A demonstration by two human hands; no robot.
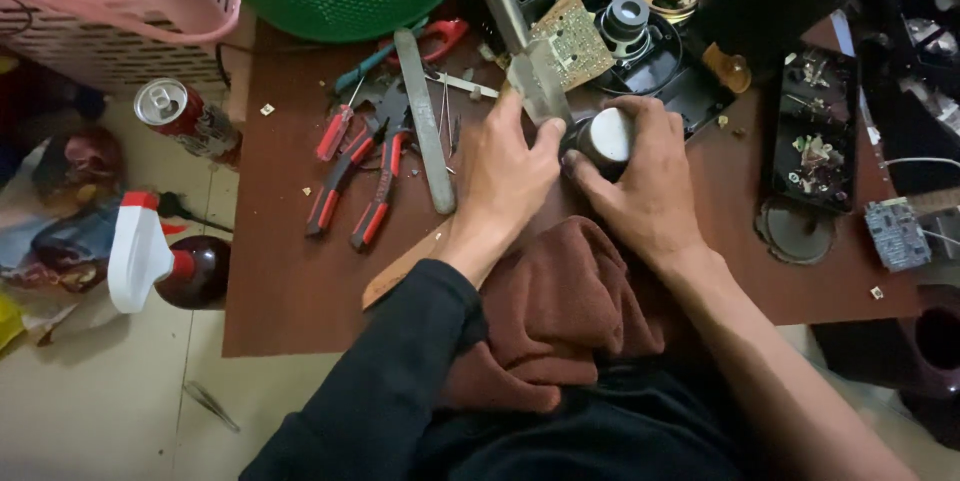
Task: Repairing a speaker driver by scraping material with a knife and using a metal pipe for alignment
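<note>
Gripping a small round speaker part (606, 137) near the upper middle of the frame, my right hand (645, 181) wraps its fingers around the far side of the pale, disc-topped piece, while my left hand (505, 176) pinches a flat metal blade (538, 81) between thumb and fingers and presses its end against the part's left edge. The blade's long shaft runs up toward the top of the frame. Both hands rest on a brown table (300, 281), with a dark red cloth (565, 306) bunched just below my wrists in the lower middle. Left of my left hand lie 2 red-handled pliers (355, 186) and a grey metal file (428, 126), near each other, with red scissors (440, 38) above them. A green basket (345, 1) and a pink basket (120, 1) sit in the upper left. A small circuit board (572, 39) and an opened black casing (660, 71) holding 2 round speakers lie just above my hands. A black tray (812, 131) of small bits sits at right. On the floor at left are a drink can (185, 116) and a spray bottle (165, 261).
</note>
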